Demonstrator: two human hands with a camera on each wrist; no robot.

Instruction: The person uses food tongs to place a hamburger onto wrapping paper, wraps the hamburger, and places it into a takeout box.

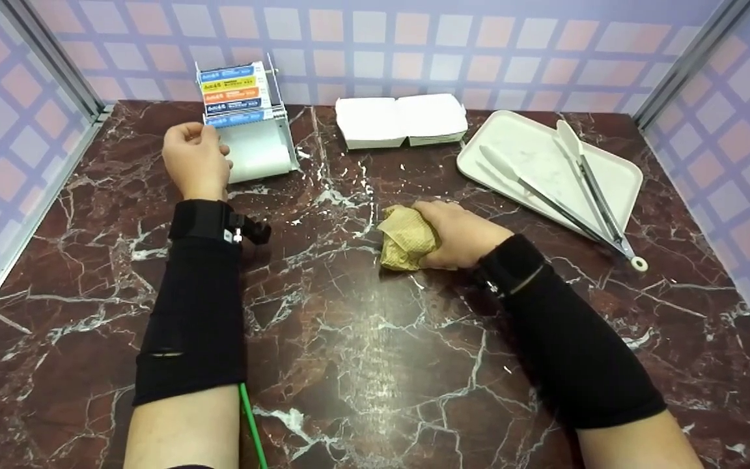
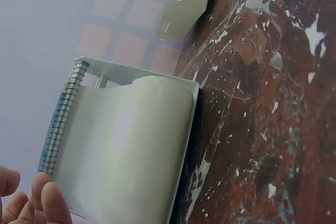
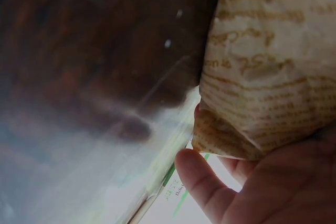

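Observation:
My right hand [image 1: 466, 234] grips a bundle wrapped in tan printed paper [image 1: 407, 238] on the marbled table, right of centre. In the right wrist view the wrapped bundle [image 3: 268, 66] fills the upper right, the fingers under its folded edge. At the back left, my left hand [image 1: 196, 156] is beside a metal label dispenser [image 1: 293, 143], fingers loosely curled. It carries a strip of blue, yellow and orange labels [image 1: 232, 91] above a white roll [image 1: 258, 156]. In the left wrist view, fingertips [image 2: 52, 203] are right at the lower end of the ribbed roller [image 2: 59, 124]; nothing shows between them.
An unfolded white clamshell box [image 1: 401, 124] is at the back middle. On the right, tongs [image 1: 586, 176] lie across a pale tray [image 1: 619, 169], handle end past its rim. Patterned panels [image 1: 407, 32] wall the back and sides. A green cord [image 1: 252, 426] runs beside the left forearm.

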